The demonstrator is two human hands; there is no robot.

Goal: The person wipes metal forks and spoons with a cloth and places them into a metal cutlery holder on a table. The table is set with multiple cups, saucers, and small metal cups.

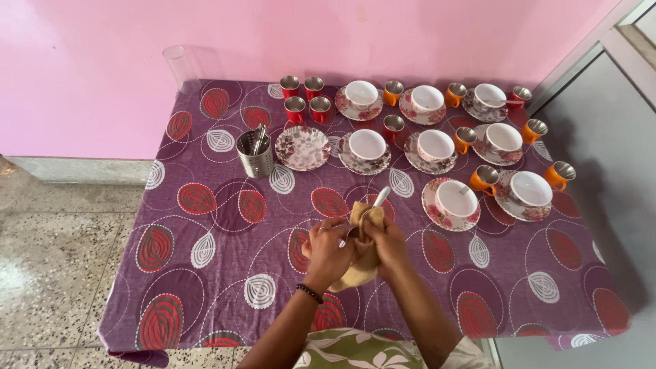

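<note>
**Head view: both hands wrapped round a cloth and a spoon**

Head view looks down on a table under a purple tablecloth (pixel 225 232), soft and printed with red and white leaf ovals. At far left of the tableware we see a perforated steel cutlery holder (pixel 255 157), cylindrical, with metal handles sticking out; what they belong to we cannot tell. Beside it lies a bare floral plate (pixel 302 147), and behind it stand four small red cups (pixel 304 101) with shiny steel insides.

Near the table's front edge, our left hand (pixel 326 249) is curled shut over a tan cloth (pixel 361 263), limp and crumpled. Our right hand (pixel 387 244) closes on the same cloth from the other side. A metal spoon (pixel 378 200) pokes up out of the folds, its other end buried in the cloth and hidden. A dark beaded band circles the left wrist.

To the right, glossy white bowls (pixel 457 198) sit on flowered saucers, with small orange cups (pixel 484 179) between them. Our floral garment is cut off at the bottom edge.
</note>
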